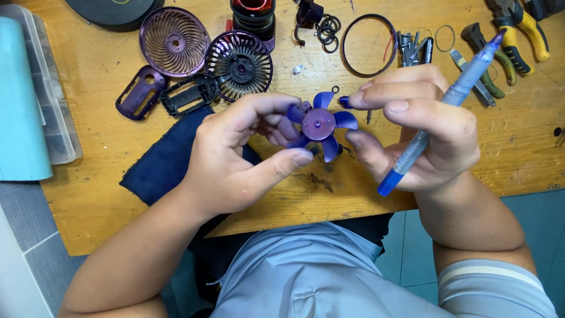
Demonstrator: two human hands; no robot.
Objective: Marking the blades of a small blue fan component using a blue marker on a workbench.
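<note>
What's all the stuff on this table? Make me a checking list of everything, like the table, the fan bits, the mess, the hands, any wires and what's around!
Surface: wooden table, scratched and stained.
Job's things: purple fan blade held between both hands; blue-capped pen in the right hand.
Clutter: two round purple fan grilles, purple shell piece, black frame, dark blue cloth, black rings, pliers.
Grippers: left hand pinches the blade; right hand touches it while gripping the pen.
Cables: thin red wire inside a large black ring.
Surroundings: clear plastic organiser box at left, tiled floor.
</note>
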